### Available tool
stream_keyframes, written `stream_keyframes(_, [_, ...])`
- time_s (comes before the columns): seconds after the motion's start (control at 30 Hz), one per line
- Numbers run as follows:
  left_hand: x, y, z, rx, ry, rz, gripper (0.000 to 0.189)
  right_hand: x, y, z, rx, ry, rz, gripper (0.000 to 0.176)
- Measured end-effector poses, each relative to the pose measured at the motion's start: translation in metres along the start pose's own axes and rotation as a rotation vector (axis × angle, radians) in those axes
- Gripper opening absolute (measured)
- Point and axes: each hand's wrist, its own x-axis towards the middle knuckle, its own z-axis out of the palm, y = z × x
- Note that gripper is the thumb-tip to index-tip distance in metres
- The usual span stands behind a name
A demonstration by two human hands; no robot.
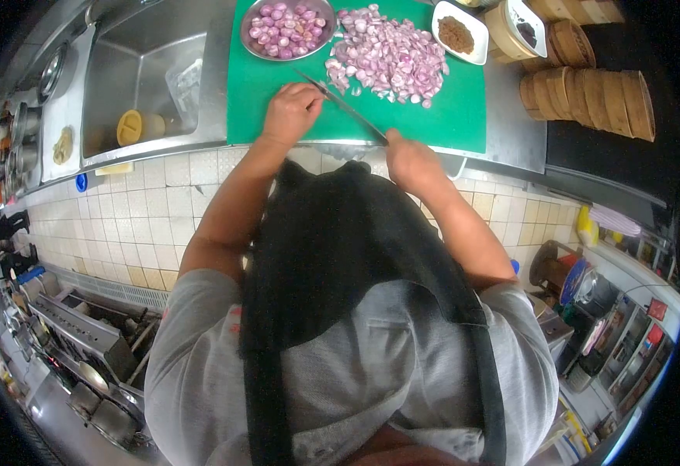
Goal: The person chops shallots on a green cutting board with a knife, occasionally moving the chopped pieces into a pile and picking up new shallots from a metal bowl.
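Note:
My right hand [414, 161] is closed around the handle of a long knife [355, 115], whose blade points up and left over the green cutting board [262, 89]. Close to the blade's tip, my left hand [293, 109] has its fingers curled together on the board; what they hold, if anything, is hidden. Above them stands a metal bowl [287, 29] of whole peeled shallots. A wide heap of cut shallots [390, 54] covers the board's upper middle. At its upper right corner sits a white dish [460, 33] with something brown in it.
A steel sink [142, 70] at the left holds a yellow-lidded container [140, 128] and a clear plastic item. Bamboo steamers [588, 97] stand at the right, beside a white dish with dark contents [526, 31]. The counter's front edge runs just below my hands.

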Motion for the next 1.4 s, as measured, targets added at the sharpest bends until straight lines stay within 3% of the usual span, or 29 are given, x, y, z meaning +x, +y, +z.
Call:
stream_keyframes(0.57, [0.002,0.004,0.001,0.018,0.025,0.001,0.01,0.02,0.011,0.033,0.044,0.016,-0.024,0.021])
stream_keyframes(0.77, [0.001,0.005,-0.006,0.03,-0.025,-0.004,0.009,0.008,-0.003,-0.014,0.044,-0.053,0.063,0.026])
stream_keyframes(0.87, [-0.01,0.01,-0.014,-0.237,0.034,-0.367,0.011,-0.003,0.01,-0.005,0.057,0.005,0.012,0.029])
stream_keyframes(0.97, [-0.026,-0.007,-0.03,-0.218,0.095,-0.549,0.01,-0.004,0.02,-0.002,0.075,-0.058,-0.044,0.028])
stream_keyframes(1.07, [-0.023,-0.006,-0.046,-0.246,0.139,-0.514,0.013,0.013,0.042,-0.009,-0.005,-0.047,0.057,0.032])
stream_keyframes(1.17, [-0.005,0.01,-0.053,-0.214,0.086,-0.446,0.027,0.013,0.06,-0.026,-0.106,0.13,0.122,0.03])
stream_keyframes(1.27, [0.031,0.055,-0.058,0.006,0.007,-0.122,0.048,0.002,0.054,-0.058,-0.097,0.252,0.099,0.028])
stream_keyframes(1.33, [0.043,0.077,-0.044,-0.062,-0.128,-0.033,0.067,-0.009,0.045,-0.079,-0.093,0.312,0.072,0.027])
stream_keyframes(1.4, [0.053,0.096,-0.026,-0.053,-0.234,0.053,0.068,-0.016,0.041,-0.092,-0.111,0.358,0.044,0.028])
